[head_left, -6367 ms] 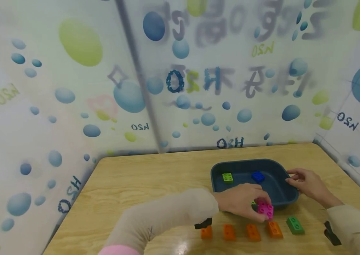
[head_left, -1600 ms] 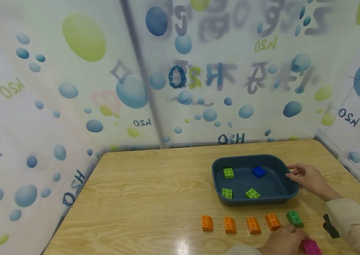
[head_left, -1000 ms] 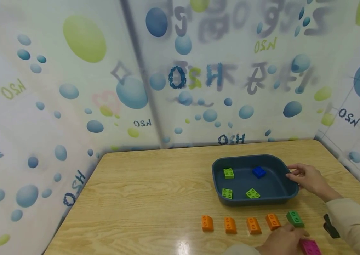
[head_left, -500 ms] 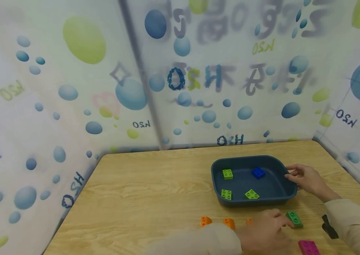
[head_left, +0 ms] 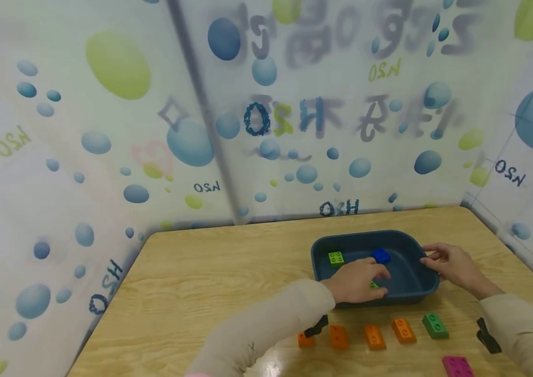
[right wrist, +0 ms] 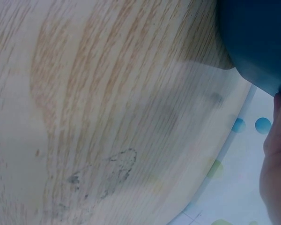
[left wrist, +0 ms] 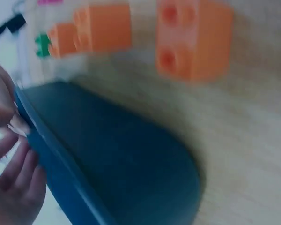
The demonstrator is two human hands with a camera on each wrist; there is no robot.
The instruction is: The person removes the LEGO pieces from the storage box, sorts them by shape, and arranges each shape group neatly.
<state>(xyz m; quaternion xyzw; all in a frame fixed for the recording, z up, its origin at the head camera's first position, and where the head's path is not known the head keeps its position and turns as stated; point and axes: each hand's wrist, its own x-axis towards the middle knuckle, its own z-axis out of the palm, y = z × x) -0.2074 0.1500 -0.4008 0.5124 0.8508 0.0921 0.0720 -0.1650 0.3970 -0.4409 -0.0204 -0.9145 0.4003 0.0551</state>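
My left hand (head_left: 358, 281) reaches over the dark blue tray (head_left: 414, 272), thumb and fingers spread apart with nothing seen between them. A lime-green building brick (head_left: 373, 285) shows partly beneath its fingers. Another lime-green brick (head_left: 336, 258) and a blue brick (head_left: 381, 255) lie farther back inside; a third lime one is hidden behind the hand. At the tray's right end, my right hand (head_left: 455, 267) pinches the rim with thumb and fingers. In the left wrist view, fingers (left wrist: 18, 187) hang beside the tray's wall (left wrist: 131, 159).
In front of the tray stands a row of orange bricks (head_left: 374, 336), ending in a green brick (head_left: 435, 325) at the right. A pink brick (head_left: 457, 366) lies nearer the front. The patterned wall (head_left: 266, 131) closes off the table's back edge (head_left: 228, 227).
The pink brick, earlier in my left hand over the tray, now lies on the table at front right. My left hand has let it go and moved back left over the tray. Right hand unchanged.
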